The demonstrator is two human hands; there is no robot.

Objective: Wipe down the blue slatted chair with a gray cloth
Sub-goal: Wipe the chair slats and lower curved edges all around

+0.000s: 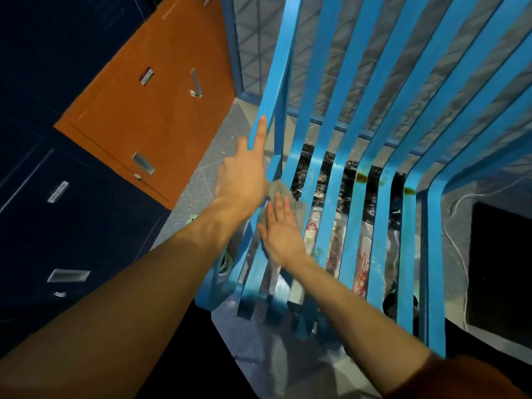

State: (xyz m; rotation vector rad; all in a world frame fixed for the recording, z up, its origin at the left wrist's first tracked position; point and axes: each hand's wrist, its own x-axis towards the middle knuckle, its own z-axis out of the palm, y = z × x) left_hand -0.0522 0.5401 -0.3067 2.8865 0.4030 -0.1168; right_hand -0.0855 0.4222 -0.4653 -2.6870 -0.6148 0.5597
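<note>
Head view, looking down into the chair [434, 269].

- Left hand [244, 174]: open and relaxed, holding nothing. The index finger is straight and lies along the leftmost back slat. The other fingers are blurred, so I can't tell whether they touch it.
- Right hand [280, 228]: flat, fingers straight and slightly spread, palm down on the cloth [276, 190]. It presses rather than grips.
- Cloth: gray and bunched, on the seat slats at the left rear corner, just where seat bends up into back. It sits partly under the right hand's fingers, and its far end sticks out beside the left wrist.
- Chair: blue slats, with orange-brown stains [361, 177] at the seat/back bend on the middle and right slats — well apart from the cloth.
- Under the seat, seen through the gaps: clear plastic bags [362, 263] with red print.
- Left of the chair: an orange cabinet [149, 96] and dark blue cabinets [57, 197].
- On the floor to the right: a black mat [501, 269] and a white cord [454, 234] beside it.
</note>
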